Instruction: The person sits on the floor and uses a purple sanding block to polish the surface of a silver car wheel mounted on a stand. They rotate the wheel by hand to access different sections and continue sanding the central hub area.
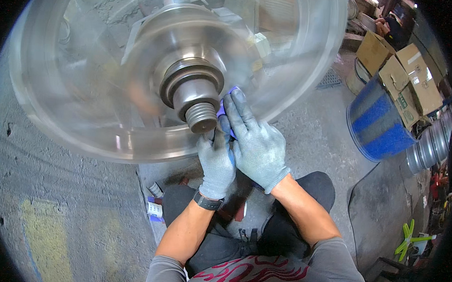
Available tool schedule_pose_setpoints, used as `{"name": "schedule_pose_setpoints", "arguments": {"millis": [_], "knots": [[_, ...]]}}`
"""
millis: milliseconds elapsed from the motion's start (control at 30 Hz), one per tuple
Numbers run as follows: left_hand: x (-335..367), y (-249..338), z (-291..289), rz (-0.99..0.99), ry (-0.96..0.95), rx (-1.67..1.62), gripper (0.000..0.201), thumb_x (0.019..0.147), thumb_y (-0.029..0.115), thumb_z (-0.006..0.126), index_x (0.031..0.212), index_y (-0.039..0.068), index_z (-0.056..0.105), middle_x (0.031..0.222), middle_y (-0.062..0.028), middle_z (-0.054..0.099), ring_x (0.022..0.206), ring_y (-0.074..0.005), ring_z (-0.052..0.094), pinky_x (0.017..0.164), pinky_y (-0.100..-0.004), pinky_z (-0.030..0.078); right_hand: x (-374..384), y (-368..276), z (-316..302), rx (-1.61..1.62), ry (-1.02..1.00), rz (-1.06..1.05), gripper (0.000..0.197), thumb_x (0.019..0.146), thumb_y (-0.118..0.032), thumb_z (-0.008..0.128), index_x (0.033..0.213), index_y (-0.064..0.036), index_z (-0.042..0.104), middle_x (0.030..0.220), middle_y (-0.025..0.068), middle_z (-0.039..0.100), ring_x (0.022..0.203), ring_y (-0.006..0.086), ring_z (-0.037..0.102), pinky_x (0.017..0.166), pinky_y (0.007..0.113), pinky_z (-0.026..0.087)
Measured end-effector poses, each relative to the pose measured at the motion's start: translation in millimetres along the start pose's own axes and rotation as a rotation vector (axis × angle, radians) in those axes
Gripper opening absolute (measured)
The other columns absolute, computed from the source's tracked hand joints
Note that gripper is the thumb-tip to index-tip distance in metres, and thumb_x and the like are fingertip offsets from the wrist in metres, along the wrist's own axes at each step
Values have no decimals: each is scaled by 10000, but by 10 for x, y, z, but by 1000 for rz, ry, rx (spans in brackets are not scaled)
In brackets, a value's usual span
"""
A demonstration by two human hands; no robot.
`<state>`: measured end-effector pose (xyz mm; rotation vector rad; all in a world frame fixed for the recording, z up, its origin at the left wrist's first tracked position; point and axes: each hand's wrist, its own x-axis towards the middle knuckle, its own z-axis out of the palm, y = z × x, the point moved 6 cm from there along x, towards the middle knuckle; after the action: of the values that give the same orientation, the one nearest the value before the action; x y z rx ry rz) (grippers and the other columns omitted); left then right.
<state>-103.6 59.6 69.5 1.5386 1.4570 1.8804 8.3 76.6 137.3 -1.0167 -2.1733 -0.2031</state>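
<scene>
A large metal wheel (312, 48), blurred by spinning, turns on a shaft in front of me. Steel collars (197, 91) and a threaded shaft end (202, 118) stick out from its hub. My right hand (259, 145), in a grey glove, presses a purple strip (221, 109) toward the wheel beside the shaft, fingers long and held together. Close against it, my left hand (216, 163) is gloved too, its fingers bunched at the strip's lower end, just under the threaded end. Most of the strip is hidden by the fingers, so its material is unclear.
A blue drum (375, 118) holding opened cardboard boxes (410, 81) stands to the right. Stacked metal rims (433, 144) lie beyond it. A bright green cross-shaped object (409, 238) is at the lower right. By my left knee sits a white and purple item (155, 210). Another person (390, 28) is far right.
</scene>
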Motion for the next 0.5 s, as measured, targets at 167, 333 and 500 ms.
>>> {"name": "schedule_pose_setpoints", "arguments": {"millis": [167,333,500], "knots": [[51,168,33,-49,-2,49,319,1009,140,552,1267,-35,615,1069,-141,622,896,-180,601,756,-322,492,-45,48,34,-17,13,0,745,801,-190,653,1515,-146,442,1600,58,373,561,231,586,553,349,538],[18,-37,69,-289,-8,-294,389,1059,305,538,1190,-47,639,1037,-116,692,915,-147,612,841,-317,485,-67,51,38,-23,-4,11,766,799,-178,649,1529,-146,418,1606,62,360,577,239,600,566,354,550],[28,70,121,-267,-33,-268,395,1062,312,530,1210,-40,631,1027,-109,684,904,-142,603,836,-306,482,-100,106,29,-5,-28,37,793,782,-159,654,1535,-144,405,1611,67,347,610,252,622,590,367,566]]}}
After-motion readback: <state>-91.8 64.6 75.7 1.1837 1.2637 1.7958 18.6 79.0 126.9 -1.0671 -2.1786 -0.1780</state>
